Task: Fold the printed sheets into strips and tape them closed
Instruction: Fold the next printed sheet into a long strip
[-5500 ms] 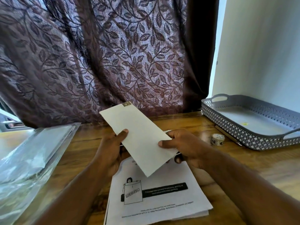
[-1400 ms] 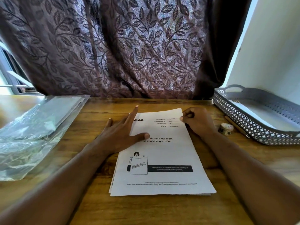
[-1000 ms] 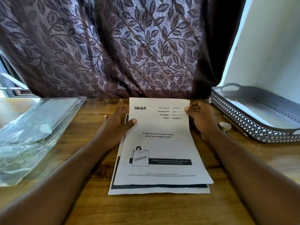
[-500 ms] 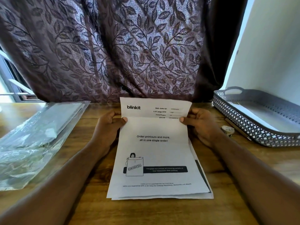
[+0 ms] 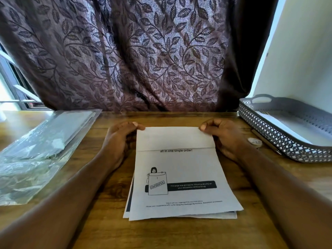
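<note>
A white printed sheet (image 5: 181, 169) lies on top of a small stack of printed sheets (image 5: 226, 214) in the middle of the wooden table. Its far end is folded over toward me, so a blank band (image 5: 175, 138) covers the top lines of print. My left hand (image 5: 120, 139) pinches the fold's left corner. My right hand (image 5: 221, 135) pinches the right corner. A small roll of tape (image 5: 254, 141) lies flat just right of my right hand.
A grey perforated tray (image 5: 280, 141) holding white paper stands at the right, with a pen (image 5: 265, 141) along its near side. Clear plastic sleeves (image 5: 41, 150) lie at the left. A dark leaf-patterned curtain (image 5: 134, 56) hangs behind the table's far edge.
Both hands lifted the top sheet from the stack, and its far end has come over toward me, hiding the header print. The earlier folded strip is gone from my hands.
</note>
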Demonstrator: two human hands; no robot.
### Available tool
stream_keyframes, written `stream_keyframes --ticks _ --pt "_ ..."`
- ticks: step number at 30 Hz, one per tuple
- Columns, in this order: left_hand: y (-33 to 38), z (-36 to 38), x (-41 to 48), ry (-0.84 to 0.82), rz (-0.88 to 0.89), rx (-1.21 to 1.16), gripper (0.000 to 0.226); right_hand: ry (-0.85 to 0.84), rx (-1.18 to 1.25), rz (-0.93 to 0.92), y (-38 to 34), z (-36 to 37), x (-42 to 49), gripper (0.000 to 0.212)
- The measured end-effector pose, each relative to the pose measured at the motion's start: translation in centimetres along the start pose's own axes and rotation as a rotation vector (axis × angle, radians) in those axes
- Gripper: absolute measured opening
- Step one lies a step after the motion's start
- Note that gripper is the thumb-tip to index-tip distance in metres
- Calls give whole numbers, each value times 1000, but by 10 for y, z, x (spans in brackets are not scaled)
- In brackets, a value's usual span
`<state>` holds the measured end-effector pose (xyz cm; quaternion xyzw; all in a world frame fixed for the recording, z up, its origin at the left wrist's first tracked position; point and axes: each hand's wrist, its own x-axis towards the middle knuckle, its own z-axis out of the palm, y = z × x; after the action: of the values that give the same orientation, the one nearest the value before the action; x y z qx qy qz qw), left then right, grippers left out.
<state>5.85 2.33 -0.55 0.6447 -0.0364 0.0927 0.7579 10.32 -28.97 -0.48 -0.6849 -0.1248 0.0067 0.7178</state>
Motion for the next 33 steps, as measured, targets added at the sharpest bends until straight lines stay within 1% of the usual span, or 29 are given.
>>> stream_keyframes --ticks 1,2,4,6,8,11,12,14,16,21,25,28,30,33 --pt "-1 1 0 -13 9 30 10 6 -27 -21 2 1 1 8" --pt "-2 1 1 -28 20 66 11 18 -51 -34 2 2 1 14" --pt "-4 2 2 -34 37 144 22 59 -90 -57 -1 6 -1 19" --pt "-5 3 1 1 84 260 20 84 -202 -91 -6 10 -4 20" --pt "-5 3 2 41 144 381 16 129 -431 -160 -9 15 -5 16" --pt "-4 6 1 88 262 541 9 228 -898 -341 -16 28 -9 11" --pt "-3 8 1 94 305 578 6 237 -976 -397 -19 36 -12 12" --pt "-2 13 -3 85 389 631 4 221 -1021 -493 -23 52 -18 14" --pt "0 19 -8 78 476 667 4 171 -1057 -550 -25 68 -25 15" --pt "6 30 -18 -5 625 663 16 108 -1162 -668 -27 98 -39 16" --pt "7 29 -18 -40 671 675 13 91 -1249 -655 -31 98 -39 16" --pt "7 29 -18 -35 641 685 10 82 -1256 -644 -32 90 -37 17" --pt "8 27 -18 -20 636 699 24 74 -1299 -616 -33 83 -34 20" --pt "10 20 -15 34 590 670 30 53 -1290 -521 -36 65 -27 21"
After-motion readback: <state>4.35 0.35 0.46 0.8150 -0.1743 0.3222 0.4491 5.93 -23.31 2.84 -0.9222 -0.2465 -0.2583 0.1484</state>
